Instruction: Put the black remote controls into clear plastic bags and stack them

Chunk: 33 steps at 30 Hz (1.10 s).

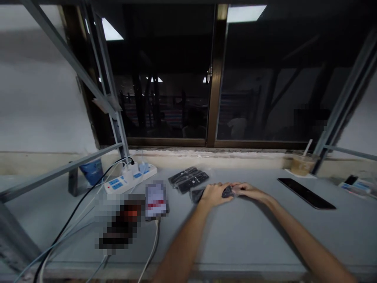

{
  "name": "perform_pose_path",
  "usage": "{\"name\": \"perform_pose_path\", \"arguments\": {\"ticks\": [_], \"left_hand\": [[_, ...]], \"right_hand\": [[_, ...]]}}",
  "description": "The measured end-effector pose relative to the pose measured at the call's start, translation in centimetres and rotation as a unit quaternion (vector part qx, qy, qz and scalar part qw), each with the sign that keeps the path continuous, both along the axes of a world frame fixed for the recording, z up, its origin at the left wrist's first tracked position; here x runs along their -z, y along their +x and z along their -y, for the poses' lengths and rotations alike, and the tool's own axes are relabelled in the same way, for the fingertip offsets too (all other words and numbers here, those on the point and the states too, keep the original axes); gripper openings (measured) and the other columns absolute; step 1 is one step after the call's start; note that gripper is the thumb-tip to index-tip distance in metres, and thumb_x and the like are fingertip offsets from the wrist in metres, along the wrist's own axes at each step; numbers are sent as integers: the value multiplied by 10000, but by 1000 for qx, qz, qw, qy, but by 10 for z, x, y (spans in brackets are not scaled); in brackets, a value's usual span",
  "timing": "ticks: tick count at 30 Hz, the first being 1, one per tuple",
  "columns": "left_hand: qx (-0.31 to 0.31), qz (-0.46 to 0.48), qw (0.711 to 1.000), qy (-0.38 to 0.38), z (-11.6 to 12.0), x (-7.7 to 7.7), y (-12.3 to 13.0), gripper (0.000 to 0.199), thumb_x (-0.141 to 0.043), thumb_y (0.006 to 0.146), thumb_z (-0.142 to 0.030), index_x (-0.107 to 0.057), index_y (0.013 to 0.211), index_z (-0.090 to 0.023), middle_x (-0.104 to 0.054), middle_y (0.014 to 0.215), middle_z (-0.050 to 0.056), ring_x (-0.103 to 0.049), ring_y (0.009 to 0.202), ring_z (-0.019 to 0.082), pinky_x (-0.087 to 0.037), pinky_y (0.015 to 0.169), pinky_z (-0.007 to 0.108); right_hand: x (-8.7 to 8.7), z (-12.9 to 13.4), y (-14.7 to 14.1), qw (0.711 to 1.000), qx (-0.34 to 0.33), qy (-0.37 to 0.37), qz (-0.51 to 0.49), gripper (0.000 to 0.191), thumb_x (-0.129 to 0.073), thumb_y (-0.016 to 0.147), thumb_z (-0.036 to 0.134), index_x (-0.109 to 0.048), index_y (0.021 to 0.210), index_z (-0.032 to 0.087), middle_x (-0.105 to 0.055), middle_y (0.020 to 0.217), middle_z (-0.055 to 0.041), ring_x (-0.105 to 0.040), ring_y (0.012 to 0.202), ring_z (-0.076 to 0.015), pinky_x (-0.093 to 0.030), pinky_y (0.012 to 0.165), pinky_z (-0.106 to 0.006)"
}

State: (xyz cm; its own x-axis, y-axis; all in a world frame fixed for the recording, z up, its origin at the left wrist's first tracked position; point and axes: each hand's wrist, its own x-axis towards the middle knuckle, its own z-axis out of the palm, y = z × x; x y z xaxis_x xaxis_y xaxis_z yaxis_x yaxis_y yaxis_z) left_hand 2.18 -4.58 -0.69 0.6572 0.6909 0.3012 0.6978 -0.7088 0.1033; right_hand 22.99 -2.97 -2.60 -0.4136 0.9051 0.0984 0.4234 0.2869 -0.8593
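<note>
Wrapped remote (227, 192), dark under clear film, lies low over the surface (250, 236), right of the middle of the scene, mostly covered by two hands. The left hand (216, 194) is curled over its middle, fingers closed around it; the right hand (246, 190) has its fingertips drawn together at the right end, apparently pinching the film, though the exact grip is too small to tell. Just to the far left lie other wrapped remotes (193, 181), buttons showing. The step in hand looks like handling the wrapping at that right end; the next move seems to call for a steady left hold and a light, precise fingertip pinch.
</note>
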Motion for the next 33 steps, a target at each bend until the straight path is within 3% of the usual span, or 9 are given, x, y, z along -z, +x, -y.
{"name": "perform_pose_path", "arguments": {"ticks": [9,23,28,33], "left_hand": [[-22,16,999,-38,-7,4,0,496,-478,733,-585,-558,1078,-238,-632,1041,43,-601,909,222,-470,765,314],[-42,29,998,-46,-10,-4,-8,455,-516,681,-607,-610,902,-221,-663,930,31,-613,854,206,-455,722,280],[-61,61,996,-5,-10,-2,-9,438,-481,723,-594,-592,908,-213,-664,902,47,-616,841,226,-448,707,295],[-75,53,996,-17,-9,-1,-11,443,-424,749,-605,-576,966,-250,-658,917,61,-609,836,253,-444,700,344]], "right_hand": [[-10,1,-2,998,-59,2,34,376,-570,709,513,-676,673,155,-584,1009,-95,-508,926,-204,-374,855,-345],[-23,10,-10,998,-20,58,33,404,-604,666,540,-669,634,142,-562,964,-93,-511,911,-190,-387,834,-325],[-16,8,-13,996,35,77,-17,459,-556,682,581,-616,601,134,-580,941,-101,-529,871,-199,-408,789,-327],[-10,7,-19,996,39,77,-16,462,-546,683,589,-641,652,138,-581,978,-106,-530,877,-210,-409,787,-335]]}}
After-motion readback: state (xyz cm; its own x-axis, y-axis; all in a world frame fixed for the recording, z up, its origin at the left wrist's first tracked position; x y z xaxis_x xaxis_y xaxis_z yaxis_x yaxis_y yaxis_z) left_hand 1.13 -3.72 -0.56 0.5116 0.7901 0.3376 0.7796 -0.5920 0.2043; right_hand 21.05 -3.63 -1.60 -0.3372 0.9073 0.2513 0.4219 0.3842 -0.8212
